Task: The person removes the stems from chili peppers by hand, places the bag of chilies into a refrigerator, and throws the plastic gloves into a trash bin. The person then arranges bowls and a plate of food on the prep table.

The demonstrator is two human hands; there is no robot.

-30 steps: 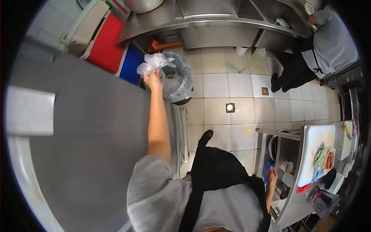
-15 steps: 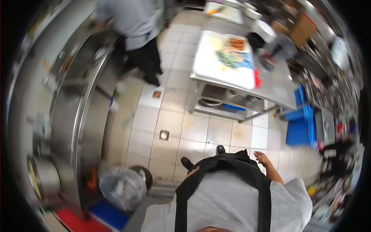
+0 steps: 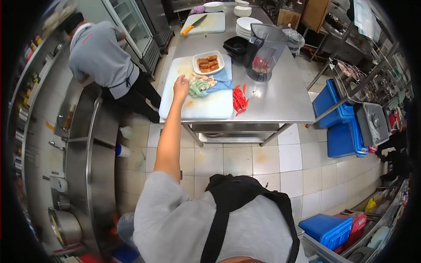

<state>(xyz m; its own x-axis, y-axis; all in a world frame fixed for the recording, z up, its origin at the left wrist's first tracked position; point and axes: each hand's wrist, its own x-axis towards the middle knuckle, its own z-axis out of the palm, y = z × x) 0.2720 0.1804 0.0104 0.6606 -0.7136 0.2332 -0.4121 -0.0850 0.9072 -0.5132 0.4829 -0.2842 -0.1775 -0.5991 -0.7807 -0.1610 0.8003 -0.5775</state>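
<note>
My left hand [image 3: 181,89] reaches out over the white cutting board [image 3: 173,98], fingers loosely bent and nothing visible in them. Just to its right lies a crumpled green-and-whitish cloth [image 3: 200,85], with a blue cloth [image 3: 222,82] beside it. Behind the cloths, a white square dish [image 3: 220,69] holds several brown rolls [image 3: 208,64]. Red chillies [image 3: 239,100] lie in a pile on the steel table [image 3: 274,103], right of the board. My right hand is out of view.
A blender jug [image 3: 268,50], black containers [image 3: 236,46] and stacked white plates [image 3: 246,26] stand on the table. An orange-handled knife [image 3: 193,26] rests on another board [image 3: 215,25]. At left, a co-worker [image 3: 103,57] leans over the counter. Blue bins [image 3: 340,138] stand at right.
The view has swung closer to the table. My left hand, low by my body before, is now stretched over the cutting board. My right hand has left the view.
</note>
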